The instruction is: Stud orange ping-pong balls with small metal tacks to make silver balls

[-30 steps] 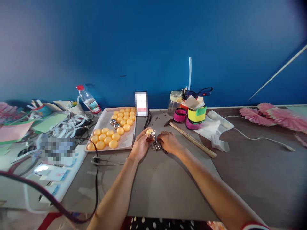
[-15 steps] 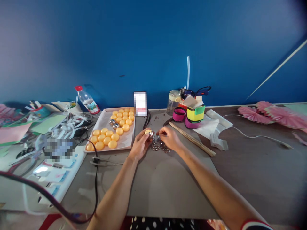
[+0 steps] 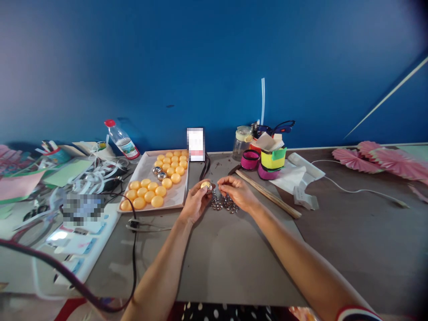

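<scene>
Ball (image 3: 206, 184), one: gripped in our left hand (image 3: 195, 201), lower part hidden by the fingers; pale orange, silvery and shiny towards the right hand (image 3: 239, 193). Right hand: fingertips drawn together beside the ball; we cannot tell whether they pinch anything. Studs (image 3: 218, 205), silvery, loose between the hands, partly covered, too small for us to count.

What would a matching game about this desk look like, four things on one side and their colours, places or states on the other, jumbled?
1. Left hand
2. Tray
3. Bottle cap
4. Wooden handle

A. red
B. lies beyond the right forearm
C. carries many orange balls
D. holds a partly silver ball

Right pairs: 1-D, 2-C, 3-A, 4-B
</scene>
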### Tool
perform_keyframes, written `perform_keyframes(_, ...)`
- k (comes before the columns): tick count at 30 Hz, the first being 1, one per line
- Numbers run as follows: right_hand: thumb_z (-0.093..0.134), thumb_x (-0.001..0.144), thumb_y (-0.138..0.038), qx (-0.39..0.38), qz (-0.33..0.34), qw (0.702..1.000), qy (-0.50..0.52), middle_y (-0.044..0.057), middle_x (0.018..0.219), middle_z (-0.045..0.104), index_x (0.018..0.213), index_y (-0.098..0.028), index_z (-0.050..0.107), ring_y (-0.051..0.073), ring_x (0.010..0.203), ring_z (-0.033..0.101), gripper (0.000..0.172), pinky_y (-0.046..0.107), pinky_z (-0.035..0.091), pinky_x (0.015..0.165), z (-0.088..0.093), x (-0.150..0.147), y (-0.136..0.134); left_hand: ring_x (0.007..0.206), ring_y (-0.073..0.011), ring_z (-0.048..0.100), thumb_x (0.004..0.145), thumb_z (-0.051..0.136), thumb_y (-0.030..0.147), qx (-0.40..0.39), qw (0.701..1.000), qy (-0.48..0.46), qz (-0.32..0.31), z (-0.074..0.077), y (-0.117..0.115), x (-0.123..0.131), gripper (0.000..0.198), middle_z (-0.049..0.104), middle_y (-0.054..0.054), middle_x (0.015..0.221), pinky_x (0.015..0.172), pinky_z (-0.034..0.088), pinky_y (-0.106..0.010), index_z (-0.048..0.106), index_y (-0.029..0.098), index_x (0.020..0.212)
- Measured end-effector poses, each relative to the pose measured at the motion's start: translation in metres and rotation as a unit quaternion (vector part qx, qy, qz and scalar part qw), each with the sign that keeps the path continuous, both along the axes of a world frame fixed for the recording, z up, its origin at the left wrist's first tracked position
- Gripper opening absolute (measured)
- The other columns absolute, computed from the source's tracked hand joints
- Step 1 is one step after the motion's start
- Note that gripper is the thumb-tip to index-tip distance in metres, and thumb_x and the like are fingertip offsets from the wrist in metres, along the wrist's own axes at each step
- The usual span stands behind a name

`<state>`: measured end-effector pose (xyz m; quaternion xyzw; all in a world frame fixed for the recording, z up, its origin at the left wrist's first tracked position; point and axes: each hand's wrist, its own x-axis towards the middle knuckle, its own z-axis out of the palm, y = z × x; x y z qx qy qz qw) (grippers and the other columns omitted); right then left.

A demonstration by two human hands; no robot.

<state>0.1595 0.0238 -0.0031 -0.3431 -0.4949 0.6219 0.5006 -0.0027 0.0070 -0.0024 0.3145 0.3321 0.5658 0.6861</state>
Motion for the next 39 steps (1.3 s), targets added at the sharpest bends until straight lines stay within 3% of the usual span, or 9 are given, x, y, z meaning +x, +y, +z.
perform_keyframes(5, 0.066, 0.07, -0.032, 0.025, -0.026, 0.999, -0.039, -0.005, 0.059, 0.053, 0.078, -0.02, 0.059, 0.01, 0.056, 0.046, 0.016, 0.025, 0.035, 0.059, 0.009, -0.005, -0.004, 0.071, -0.0092, 0.055, 0.066, 0.074, 0.025, -0.006, 1.0, 0.021, -0.016, 0.005, -0.004, 0.002, 0.035, 0.064, -0.002, 0.083, 0.064, 0.042, -0.02, 0.064, 0.016, 0.098)
perform_keyframes(11, 0.061, 0.07, -0.033, 0.031, -0.029, 0.992, -0.121, -0.003, 0.066, 0.054, 0.075, -0.018, 0.059, 0.011, 0.062, 0.044, 0.016, 0.025, 0.035, 0.062, 0.021, -0.008, -0.011, 0.073, -0.0084, 0.056, 0.062, 0.078, 0.025, -0.009, 0.999, 0.035, -0.013, 0.006, -0.007, 0.003, 0.036, 0.062, 0.001, 0.082, 0.067, 0.044, -0.02, 0.061, 0.017, 0.093)
perform_keyframes(28, 0.059, 0.071, -0.033, 0.04, 0.01, 0.986, -0.164, -0.004, 0.063, 0.05, 0.07, -0.017, 0.058, 0.01, 0.062, 0.042, 0.016, 0.024, 0.034, 0.062, 0.023, -0.007, -0.01, 0.073, -0.0086, 0.053, 0.064, 0.076, 0.028, 0.018, 0.996, 0.084, -0.019, 0.001, -0.004, 0.003, 0.036, 0.06, 0.0, 0.087, 0.066, 0.042, -0.019, 0.062, 0.016, 0.095)
perform_keyframes(34, 0.058, 0.07, -0.03, 0.029, 0.005, 0.981, -0.191, -0.004, 0.062, 0.05, 0.069, -0.018, 0.056, 0.01, 0.061, 0.043, 0.012, 0.024, 0.034, 0.061, 0.023, -0.008, -0.01, 0.073, -0.0107, 0.053, 0.067, 0.073, 0.032, 0.06, 0.989, 0.138, -0.008, -0.009, -0.002, 0.002, 0.041, 0.06, -0.001, 0.085, 0.066, 0.041, -0.022, 0.06, 0.015, 0.102)
perform_keyframes(39, 0.056, 0.07, -0.029, 0.019, -0.02, 0.981, -0.194, -0.005, 0.061, 0.049, 0.071, -0.018, 0.055, 0.01, 0.06, 0.044, 0.01, 0.024, 0.035, 0.059, 0.018, -0.012, -0.011, 0.071, -0.0118, 0.052, 0.068, 0.071, 0.034, 0.09, 0.974, 0.209, 0.011, -0.003, -0.005, 0.003, 0.039, 0.06, -0.002, 0.083, 0.065, 0.041, -0.023, 0.059, 0.015, 0.101)
